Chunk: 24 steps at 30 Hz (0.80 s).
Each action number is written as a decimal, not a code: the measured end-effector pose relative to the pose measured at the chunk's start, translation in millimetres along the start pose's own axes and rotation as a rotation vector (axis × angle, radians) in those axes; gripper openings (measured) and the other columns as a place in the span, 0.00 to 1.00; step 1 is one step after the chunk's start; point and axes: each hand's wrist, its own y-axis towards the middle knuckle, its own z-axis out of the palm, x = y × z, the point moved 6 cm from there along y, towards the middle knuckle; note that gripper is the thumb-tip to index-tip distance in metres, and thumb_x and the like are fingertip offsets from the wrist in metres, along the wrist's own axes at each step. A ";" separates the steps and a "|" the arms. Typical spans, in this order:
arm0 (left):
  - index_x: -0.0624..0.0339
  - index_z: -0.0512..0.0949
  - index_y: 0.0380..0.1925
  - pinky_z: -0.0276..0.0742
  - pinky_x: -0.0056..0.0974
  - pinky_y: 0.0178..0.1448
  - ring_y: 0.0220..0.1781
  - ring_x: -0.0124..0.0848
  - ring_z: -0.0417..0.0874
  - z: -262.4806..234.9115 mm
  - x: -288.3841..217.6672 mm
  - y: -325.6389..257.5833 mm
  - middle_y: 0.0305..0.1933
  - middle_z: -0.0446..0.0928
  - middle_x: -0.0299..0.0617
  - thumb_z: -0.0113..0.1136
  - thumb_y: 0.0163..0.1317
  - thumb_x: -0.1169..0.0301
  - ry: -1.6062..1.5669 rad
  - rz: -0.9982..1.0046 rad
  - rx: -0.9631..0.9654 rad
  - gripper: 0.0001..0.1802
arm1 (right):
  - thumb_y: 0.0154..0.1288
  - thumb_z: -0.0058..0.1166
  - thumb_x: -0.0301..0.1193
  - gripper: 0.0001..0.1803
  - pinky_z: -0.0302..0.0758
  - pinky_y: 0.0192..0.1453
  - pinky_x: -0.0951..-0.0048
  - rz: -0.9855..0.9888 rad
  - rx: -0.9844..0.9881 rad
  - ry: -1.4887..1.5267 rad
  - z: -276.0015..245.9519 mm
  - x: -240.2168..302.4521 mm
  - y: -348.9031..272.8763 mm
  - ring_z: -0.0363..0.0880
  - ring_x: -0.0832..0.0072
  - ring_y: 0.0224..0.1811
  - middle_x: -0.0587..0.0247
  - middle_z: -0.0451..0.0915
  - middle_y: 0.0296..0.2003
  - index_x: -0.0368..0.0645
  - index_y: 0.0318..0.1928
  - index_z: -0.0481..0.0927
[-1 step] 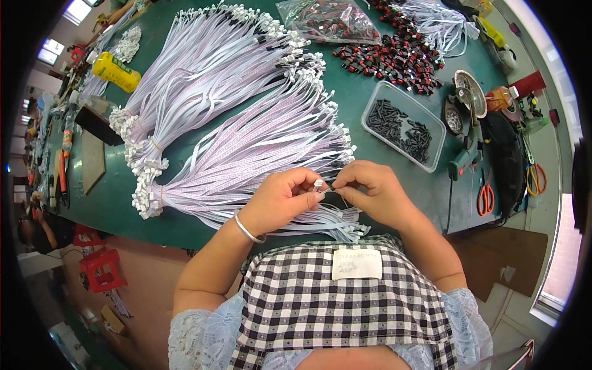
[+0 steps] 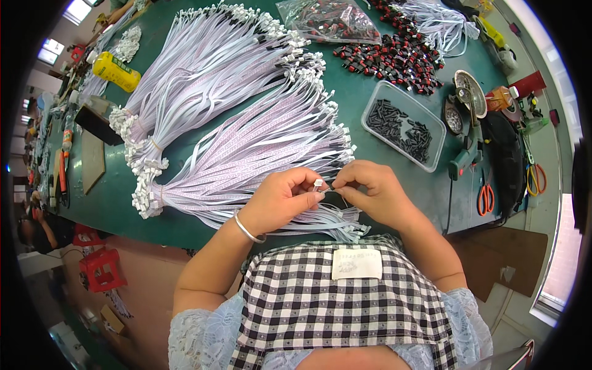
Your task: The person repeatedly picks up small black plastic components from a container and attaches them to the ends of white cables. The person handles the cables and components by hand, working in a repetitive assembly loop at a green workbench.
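My left hand [image 2: 285,196], with a metal bangle at the wrist, is closed in a pinch on a small white cable connector [image 2: 318,183]. Close beside it, my right hand [image 2: 371,188] has its thumb and forefinger pressed together. A thin wire spans the short gap between the hands, and a tiny dark bit shows at the right fingertips, too small to name. Both hands are over the near end of a fanned bundle of flat white cables [image 2: 246,148]. A second bundle of white cables [image 2: 203,74] lies beyond, its ends carrying white connectors.
Right of the bundles is a clear plastic box [image 2: 439,145] of short black tubes. Behind it lie a pile of red-and-black parts [image 2: 394,61] and a plastic bag [image 2: 333,21]. A green glue gun [image 2: 462,161] and orange-handled scissors [image 2: 486,198] are at the right; a yellow bottle [image 2: 116,71] is far left.
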 end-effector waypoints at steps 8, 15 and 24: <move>0.65 0.77 0.42 0.75 0.26 0.38 0.34 0.20 0.80 -1.5 -5.5 -3.5 0.35 0.80 0.37 0.60 0.61 0.75 0.076 -0.009 -0.048 0.10 | 0.55 0.58 0.20 0.06 0.74 0.35 0.74 0.102 0.011 0.090 3.1 -1.2 -0.5 0.79 0.74 0.31 0.61 0.78 0.30 0.39 0.35 0.80; 0.64 0.79 0.38 0.73 0.27 0.35 0.30 0.20 0.77 2.0 -16.0 -7.8 0.33 0.81 0.39 0.63 0.57 0.75 0.372 0.207 -0.139 0.09 | 0.56 0.59 0.21 0.05 0.75 0.36 0.75 0.111 0.033 0.024 5.8 -2.6 -0.5 0.79 0.76 0.31 0.61 0.78 0.30 0.39 0.35 0.80; 0.62 0.77 0.41 0.76 0.31 0.36 0.32 0.31 0.82 0.8 -22.1 -17.0 0.37 0.79 0.43 0.65 0.53 0.75 0.436 0.282 -0.170 0.15 | 0.56 0.60 0.22 0.05 0.75 0.34 0.77 0.198 0.091 0.137 14.9 -3.9 3.1 0.79 0.78 0.29 0.62 0.79 0.28 0.38 0.34 0.79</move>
